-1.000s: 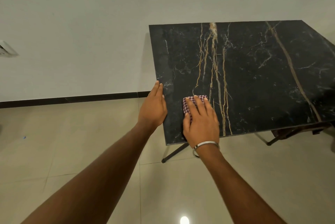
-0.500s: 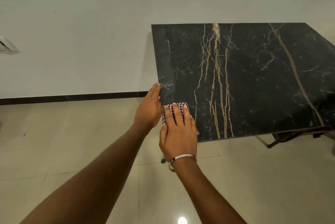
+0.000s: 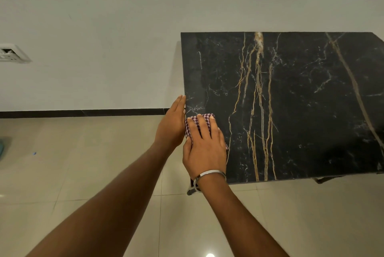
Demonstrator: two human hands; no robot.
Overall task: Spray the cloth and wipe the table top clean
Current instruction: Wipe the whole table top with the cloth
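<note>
Right hand (image 3: pixel 204 150), fingers spread flat, presses the checked cloth (image 3: pixel 200 123) onto the near left corner of the black marble table top (image 3: pixel 301 101). The cloth looks soft, light and folded; flat-palm pressure should control it better than a pinch. Left hand (image 3: pixel 171 126), fingers straight, rests against the table's left edge, just beside the cloth. Nothing obstructs the slab. A wall socket (image 3: pixel 12 54) sits well apart, far left.
</note>
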